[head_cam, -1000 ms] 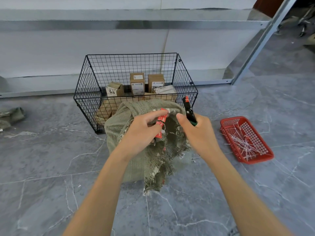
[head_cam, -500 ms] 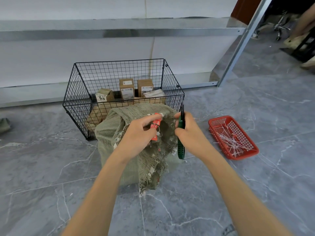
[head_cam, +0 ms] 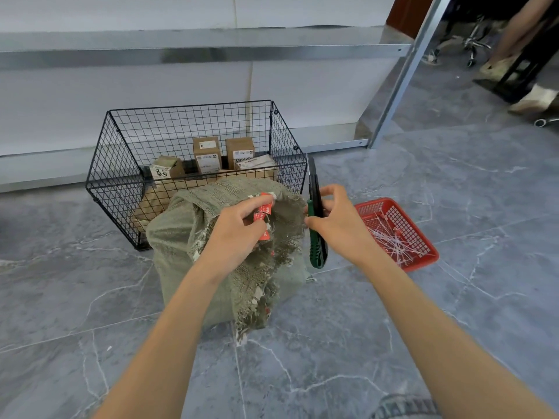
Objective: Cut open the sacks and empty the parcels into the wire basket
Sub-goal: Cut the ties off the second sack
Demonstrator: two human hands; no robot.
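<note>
A grey marble-tiled floor (head_cam: 423,313) carries everything. Just beyond both hands stands the black wire basket (head_cam: 121,164), with brown cardboard parcels (head_cam: 207,155) already lying inside it. The olive-green woven sack (head_cam: 178,246) sits upright on the floor directly under the left hand, touching the basket's front wall. To the outer side of the right hand lies a shallow red plastic tray (head_cam: 423,261) holding loose white cut ties (head_cam: 390,237). The left hand (head_cam: 236,234) is curled over the sack's frayed, gathered mouth, thumb and fingers pinching a red tag (head_cam: 262,213) there. The right hand (head_cam: 338,222) is closed round a green-and-black utility knife (head_cam: 316,252), held upright just beside the sack's mouth, its handle hanging below the fist.
</note>
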